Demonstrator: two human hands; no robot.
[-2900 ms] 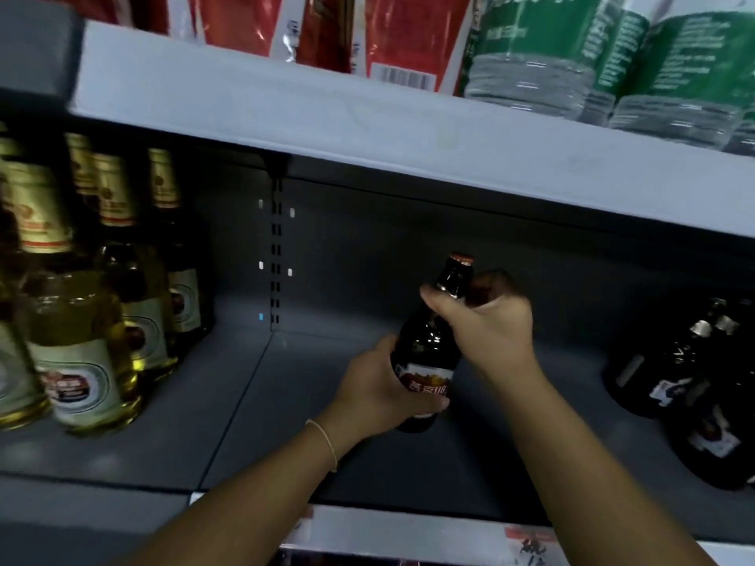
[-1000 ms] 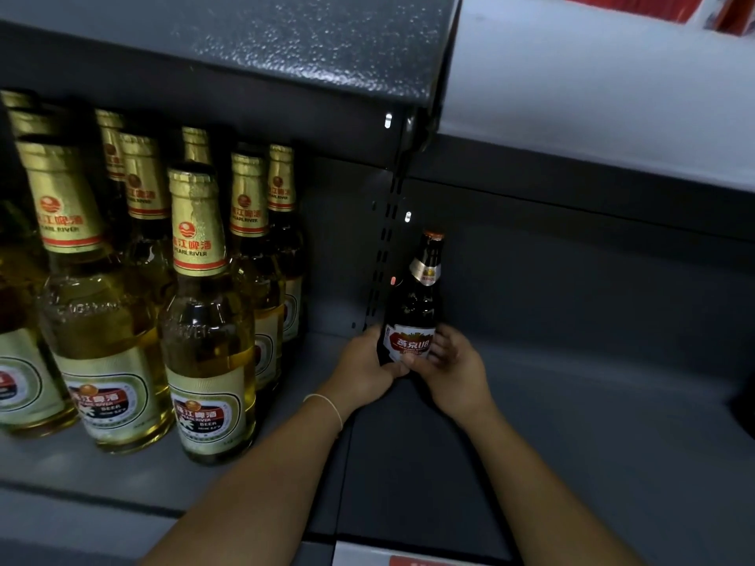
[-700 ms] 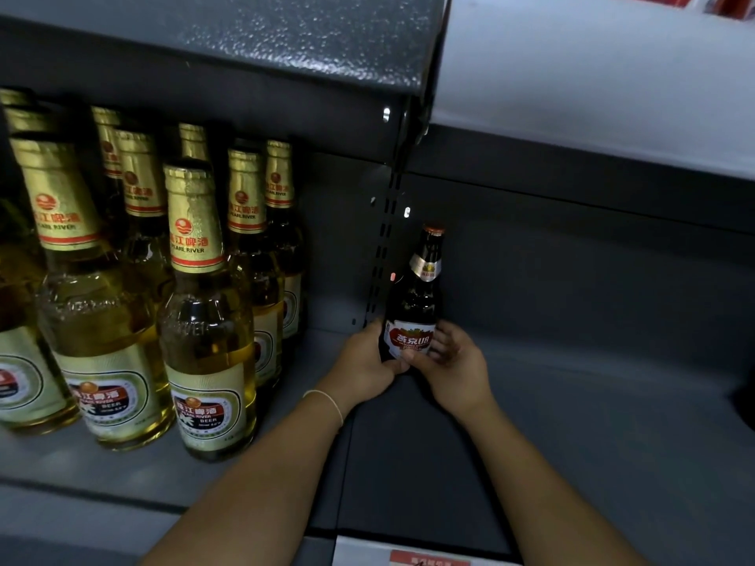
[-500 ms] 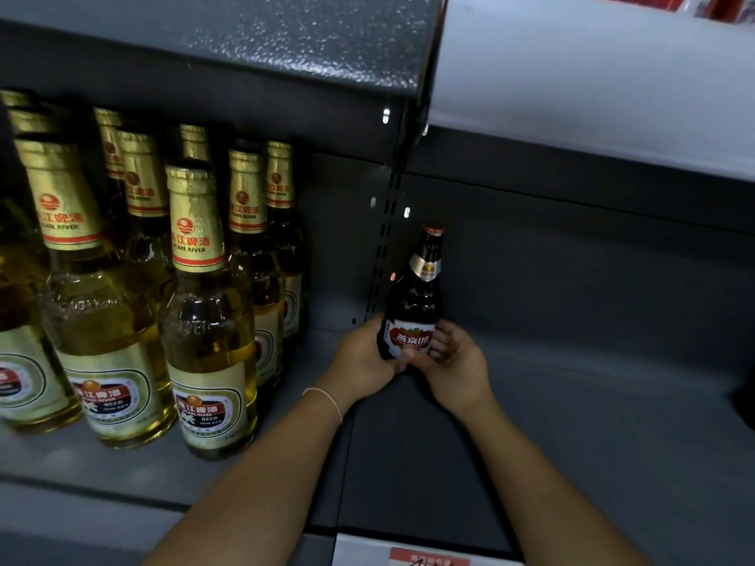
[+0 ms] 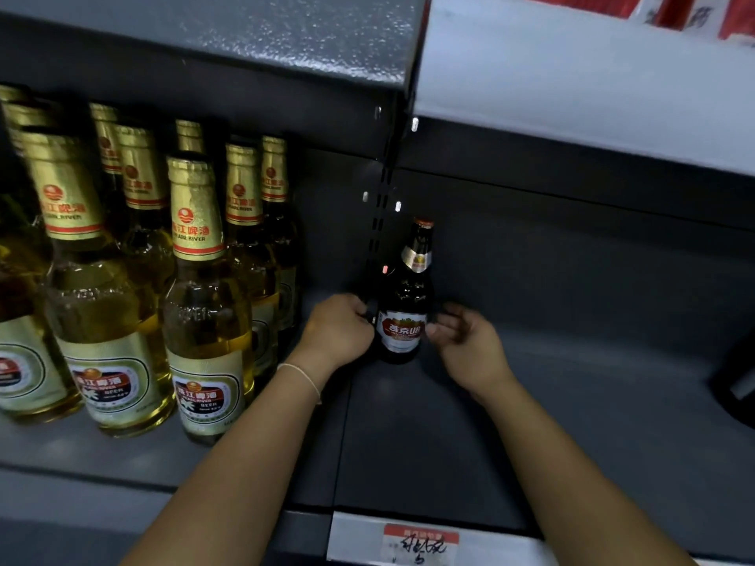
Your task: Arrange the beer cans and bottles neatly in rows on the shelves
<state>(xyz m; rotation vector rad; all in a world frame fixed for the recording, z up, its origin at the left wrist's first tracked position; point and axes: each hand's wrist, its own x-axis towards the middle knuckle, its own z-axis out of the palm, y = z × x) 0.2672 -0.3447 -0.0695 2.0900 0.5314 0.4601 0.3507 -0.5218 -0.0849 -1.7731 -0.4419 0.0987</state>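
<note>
A dark brown beer bottle (image 5: 404, 308) stands upright on the grey shelf (image 5: 449, 435), its long axis vertical, the red cap at the top and the base flat on the shelf deck. Its red-and-white label faces the camera. It sits near the back panel, just right of the slotted upright post (image 5: 382, 206) that divides the two bays.

The left hand (image 5: 337, 330) is at the bottle's left side, fingers curled against the lower body beside the label; its grip wraps that side of the glass. A thin band circles the left wrist. The right hand (image 5: 465, 341) is just beside the bottle on the right, fingers loosely bent and parted, its grip released, with a small gap between fingertips and glass.

In the left bay, rows of pale gold beer bottles (image 5: 204, 304) with gold foil necks stand upright, well apart from the dark bottle. A price tag (image 5: 421, 543) sits on the shelf's front edge.
</note>
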